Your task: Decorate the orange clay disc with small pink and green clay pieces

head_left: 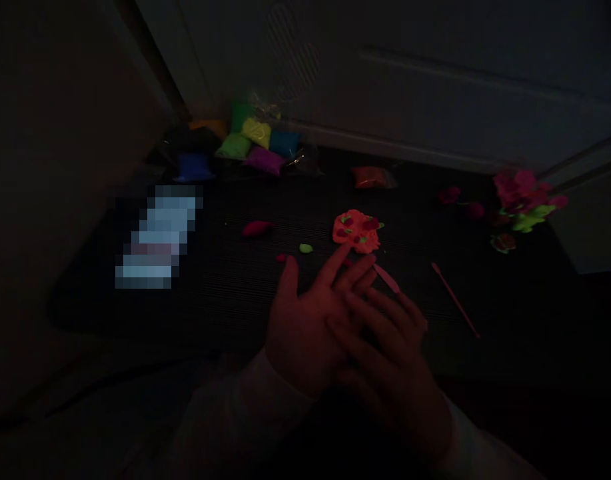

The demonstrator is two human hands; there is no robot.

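Near one orange piece (356,231), two hands (308,323) (398,353) overlap.

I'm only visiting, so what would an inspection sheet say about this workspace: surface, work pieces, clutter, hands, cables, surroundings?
Surface: dark tabletop, fine-grained, dimly lit.
Work pieces: orange clay-like piece with dark red and green bits; red lump and small green lump to its left; flat pink tool partly behind the fingers.
Clutter: coloured packets at the back; pixelated bright patch at left; thin pink stick and pink flower-like pieces at right.
Hands: left hand palm up, right hand across it; anything between them is hidden.
Cables: dark curved line at lower left, too dark to identify.
Surroundings: greyish panel behind the table.
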